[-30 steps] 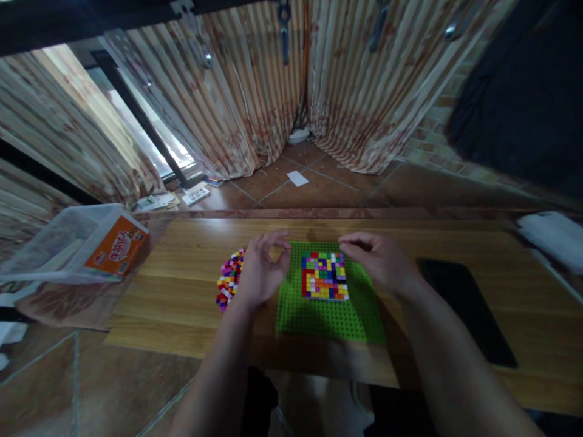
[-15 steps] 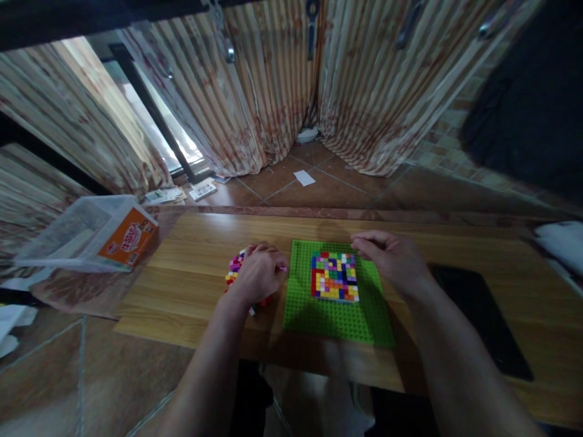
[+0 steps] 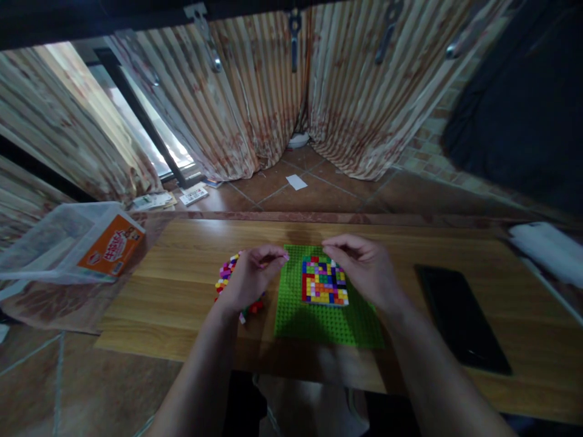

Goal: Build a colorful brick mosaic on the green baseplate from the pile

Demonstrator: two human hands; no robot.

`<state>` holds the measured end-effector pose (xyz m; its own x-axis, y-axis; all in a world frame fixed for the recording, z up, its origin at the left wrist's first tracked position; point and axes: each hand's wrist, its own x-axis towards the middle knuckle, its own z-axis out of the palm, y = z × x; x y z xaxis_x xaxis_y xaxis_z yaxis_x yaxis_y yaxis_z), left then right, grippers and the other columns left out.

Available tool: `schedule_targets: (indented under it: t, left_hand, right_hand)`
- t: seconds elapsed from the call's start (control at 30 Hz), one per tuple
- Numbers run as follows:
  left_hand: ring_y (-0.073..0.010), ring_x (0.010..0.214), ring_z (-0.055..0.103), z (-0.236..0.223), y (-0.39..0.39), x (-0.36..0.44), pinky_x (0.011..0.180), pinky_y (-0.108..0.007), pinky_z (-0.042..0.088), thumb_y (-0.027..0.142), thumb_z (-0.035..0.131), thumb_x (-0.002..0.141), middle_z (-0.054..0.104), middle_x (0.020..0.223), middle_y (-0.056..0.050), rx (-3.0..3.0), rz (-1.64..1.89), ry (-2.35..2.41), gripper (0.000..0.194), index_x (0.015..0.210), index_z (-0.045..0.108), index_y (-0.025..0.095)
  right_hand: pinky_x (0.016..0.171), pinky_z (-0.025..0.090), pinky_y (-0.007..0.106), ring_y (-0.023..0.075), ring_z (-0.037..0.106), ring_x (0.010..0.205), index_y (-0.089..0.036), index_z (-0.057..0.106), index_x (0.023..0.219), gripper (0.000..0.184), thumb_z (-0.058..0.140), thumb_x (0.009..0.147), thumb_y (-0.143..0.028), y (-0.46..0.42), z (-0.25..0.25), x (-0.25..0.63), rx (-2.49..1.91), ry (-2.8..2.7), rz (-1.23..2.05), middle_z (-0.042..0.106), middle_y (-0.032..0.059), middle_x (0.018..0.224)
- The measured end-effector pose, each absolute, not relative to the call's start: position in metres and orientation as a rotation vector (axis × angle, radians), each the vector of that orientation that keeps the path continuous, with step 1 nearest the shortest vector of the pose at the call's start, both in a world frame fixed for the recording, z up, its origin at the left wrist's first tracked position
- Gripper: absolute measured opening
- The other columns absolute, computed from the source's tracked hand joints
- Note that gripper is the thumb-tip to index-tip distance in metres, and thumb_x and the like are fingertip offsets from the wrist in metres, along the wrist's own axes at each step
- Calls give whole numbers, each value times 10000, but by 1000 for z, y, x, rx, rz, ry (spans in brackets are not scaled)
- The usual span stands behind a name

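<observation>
Hovering along the green studded baseplate (image 3: 328,325)'s far edge, the left hand (image 3: 255,276) pinches a small pink brick (image 3: 285,257); the right hand (image 3: 367,267) pinches too, contents unclear.

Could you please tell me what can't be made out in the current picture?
All in the head view:
- Part of the brick pile: hidden behind the left hand.
- Whether the right hand holds a brick: fingers too small and blurred.
- Small print on the orange label: too small.
- White object at far right: cut off by the edge.
</observation>
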<state>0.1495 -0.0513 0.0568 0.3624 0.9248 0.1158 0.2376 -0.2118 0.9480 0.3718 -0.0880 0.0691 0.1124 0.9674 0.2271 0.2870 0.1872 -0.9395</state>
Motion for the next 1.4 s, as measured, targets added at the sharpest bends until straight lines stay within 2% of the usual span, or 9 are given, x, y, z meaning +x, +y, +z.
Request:
schedule_targets:
  t: [0.13, 0.3, 0.4, 0.67, 1.13, 1.4]
  left_hand:
    - [-119, 736, 629, 61, -58, 161, 767, -250, 486, 284, 751, 774, 716, 760, -9, 1270, 959, 857, 143, 866, 750, 174]
    - [-113, 785, 655, 65, -65, 174, 804, -249, 524, 252, 814, 706, 736, 863, -24, 918, 882, 669, 179, 858, 767, 169]
    - [-113, 803, 666, 66, -68, 179, 816, -244, 537, 216, 819, 698, 739, 859, -27, 832, 852, 614, 177, 857, 767, 159]
    - [-89, 767, 670, 67, -67, 181, 783, -209, 541, 154, 814, 691, 735, 851, -17, 728, 910, 584, 199, 881, 754, 154]
    - [-99, 751, 674, 66, -68, 185, 851, -271, 542, 188, 862, 621, 730, 838, -10, 709, 972, 674, 281, 871, 737, 156]
    - [-109, 750, 674, 63, -63, 183, 821, -269, 534, 153, 853, 590, 717, 800, -8, 747, 1081, 781, 275, 837, 734, 142]
  right_hand:
    - [783, 517, 302, 155, 679, 851, -247, 744, 936, 134, 628, 877, -275, -93, 75, 361, -1205, -1532, 744, 741, 9, 916]
    - [804, 508, 297, 145, 656, 909, -260, 733, 1015, 172, 597, 914, -236, -95, 78, 352, -1058, -1614, 716, 703, 16, 945]
    - [818, 509, 304, 147, 650, 931, -273, 739, 1022, 181, 595, 921, -229, -96, 78, 349, -1019, -1623, 751, 691, 18, 954]
    - [830, 514, 307, 144, 644, 950, -327, 747, 1026, 190, 624, 910, -242, -95, 75, 349, -989, -1634, 797, 680, 6, 986]
    - [841, 517, 321, 165, 643, 931, -252, 707, 913, 90, 618, 903, -259, -98, 79, 347, -1059, -1648, 756, 668, 25, 953]
    - [810, 510, 338, 188, 648, 909, -240, 723, 794, 41, 697, 811, -267, -90, 78, 389, -1297, -1473, 598, 692, 32, 935]
